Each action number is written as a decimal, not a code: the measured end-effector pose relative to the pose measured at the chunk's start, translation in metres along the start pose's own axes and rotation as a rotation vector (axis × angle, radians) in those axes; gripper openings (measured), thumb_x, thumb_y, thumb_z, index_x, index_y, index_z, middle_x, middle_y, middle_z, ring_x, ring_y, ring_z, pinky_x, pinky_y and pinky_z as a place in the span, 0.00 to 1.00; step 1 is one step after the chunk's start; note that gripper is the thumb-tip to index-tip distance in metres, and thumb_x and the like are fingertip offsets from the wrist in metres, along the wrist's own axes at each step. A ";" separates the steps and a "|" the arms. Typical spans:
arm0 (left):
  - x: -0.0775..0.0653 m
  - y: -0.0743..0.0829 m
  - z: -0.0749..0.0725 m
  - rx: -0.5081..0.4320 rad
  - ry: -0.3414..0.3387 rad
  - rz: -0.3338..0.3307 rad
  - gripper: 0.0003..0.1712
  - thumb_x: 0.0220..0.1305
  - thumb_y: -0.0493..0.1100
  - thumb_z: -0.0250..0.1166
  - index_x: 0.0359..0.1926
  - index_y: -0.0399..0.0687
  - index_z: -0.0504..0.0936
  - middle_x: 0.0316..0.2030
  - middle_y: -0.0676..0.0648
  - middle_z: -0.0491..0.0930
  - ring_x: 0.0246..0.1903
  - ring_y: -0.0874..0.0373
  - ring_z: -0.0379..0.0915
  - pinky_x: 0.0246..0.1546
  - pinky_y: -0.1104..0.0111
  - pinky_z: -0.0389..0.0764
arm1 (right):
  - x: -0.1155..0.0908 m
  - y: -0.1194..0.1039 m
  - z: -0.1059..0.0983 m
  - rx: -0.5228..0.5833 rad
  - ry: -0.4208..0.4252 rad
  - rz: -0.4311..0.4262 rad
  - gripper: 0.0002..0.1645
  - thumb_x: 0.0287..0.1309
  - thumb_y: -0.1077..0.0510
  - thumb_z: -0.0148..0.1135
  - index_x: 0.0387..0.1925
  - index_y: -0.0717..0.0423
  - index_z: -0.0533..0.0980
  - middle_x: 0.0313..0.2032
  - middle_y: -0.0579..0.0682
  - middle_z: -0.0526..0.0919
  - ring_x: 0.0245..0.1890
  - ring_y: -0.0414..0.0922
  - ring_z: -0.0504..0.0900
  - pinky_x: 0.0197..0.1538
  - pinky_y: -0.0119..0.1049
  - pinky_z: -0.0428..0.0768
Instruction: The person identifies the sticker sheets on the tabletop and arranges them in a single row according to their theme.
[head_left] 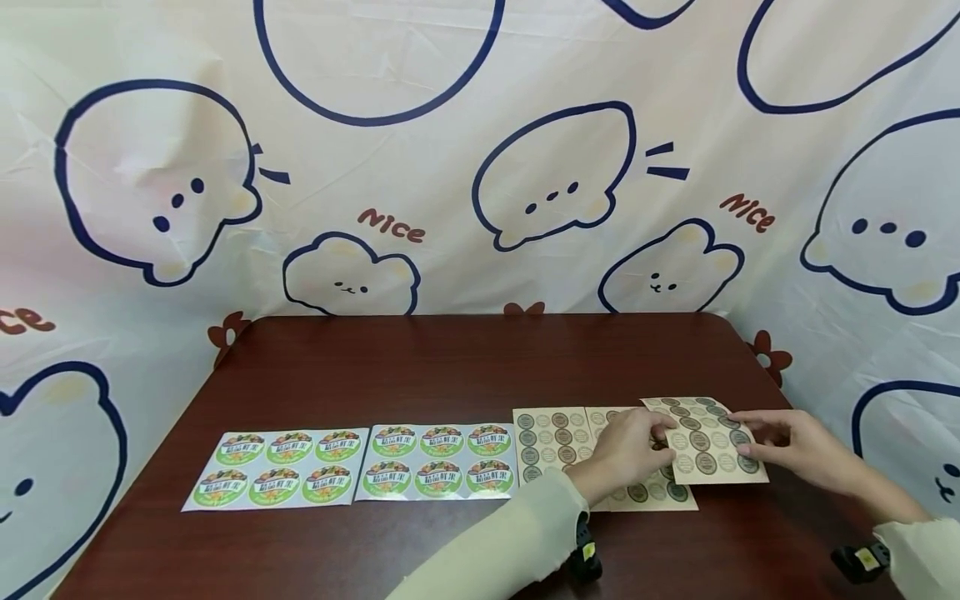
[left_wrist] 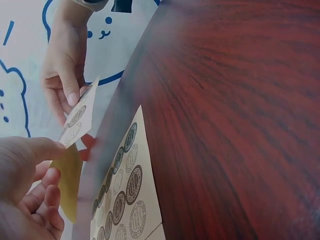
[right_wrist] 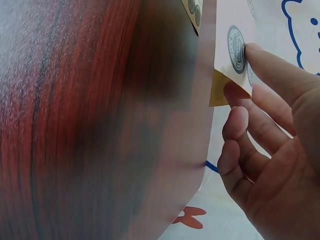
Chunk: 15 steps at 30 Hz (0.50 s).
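Observation:
A beige sheet of round stickers (head_left: pixel 716 454) is held up off the table between both hands. My left hand (head_left: pixel 632 446) pinches its left edge between thumb and fingers. At the right edge, my right hand (head_left: pixel 802 450) pinches it with the thumb on the printed face, as the right wrist view shows with the sheet (right_wrist: pixel 232 45) beside the thumb. In the left wrist view the sheet (left_wrist: pixel 80 120) is tilted, its yellowish back partly visible. Below it lie more beige sticker sheets (head_left: pixel 551 433), partly hidden by the left hand and the raised sheet.
Two white sheets of oval green fruit labels, one at the far left (head_left: pixel 273 468) and one beside it (head_left: pixel 435 461), lie flat in line with the beige ones. The dark wooden table (head_left: pixel 480 358) ends at a patterned cloth backdrop (head_left: pixel 450 183).

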<state>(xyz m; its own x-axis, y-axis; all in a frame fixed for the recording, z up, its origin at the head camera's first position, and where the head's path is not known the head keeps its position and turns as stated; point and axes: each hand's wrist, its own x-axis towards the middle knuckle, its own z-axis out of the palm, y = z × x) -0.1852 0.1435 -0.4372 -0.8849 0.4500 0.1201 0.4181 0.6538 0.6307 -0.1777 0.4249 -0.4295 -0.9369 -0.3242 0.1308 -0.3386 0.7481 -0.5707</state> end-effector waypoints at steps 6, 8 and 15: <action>0.000 0.002 0.004 -0.005 -0.027 0.000 0.22 0.60 0.47 0.73 0.56 0.67 0.85 0.34 0.66 0.79 0.29 0.77 0.64 0.31 0.83 0.65 | -0.002 0.003 -0.002 -0.013 -0.006 0.006 0.24 0.58 0.63 0.72 0.55 0.68 0.79 0.36 0.36 0.86 0.22 0.33 0.70 0.22 0.31 0.68; -0.001 0.003 0.007 -0.015 -0.036 0.001 0.22 0.61 0.47 0.73 0.57 0.67 0.85 0.34 0.67 0.79 0.28 0.76 0.64 0.30 0.83 0.66 | -0.003 0.004 -0.002 -0.015 -0.002 0.000 0.24 0.57 0.64 0.72 0.55 0.69 0.80 0.36 0.37 0.86 0.22 0.33 0.71 0.22 0.31 0.68; -0.002 0.007 0.012 -0.022 -0.052 -0.011 0.23 0.61 0.48 0.74 0.58 0.68 0.84 0.38 0.67 0.80 0.28 0.77 0.63 0.28 0.83 0.66 | -0.008 0.010 -0.006 -0.016 -0.033 -0.002 0.24 0.58 0.63 0.71 0.55 0.70 0.79 0.37 0.34 0.86 0.23 0.32 0.72 0.24 0.30 0.71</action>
<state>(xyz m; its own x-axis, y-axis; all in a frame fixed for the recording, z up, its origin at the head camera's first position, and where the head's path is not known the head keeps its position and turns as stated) -0.1776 0.1550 -0.4423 -0.8773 0.4743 0.0733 0.4032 0.6455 0.6487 -0.1736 0.4382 -0.4314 -0.9328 -0.3448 0.1051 -0.3424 0.7564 -0.5574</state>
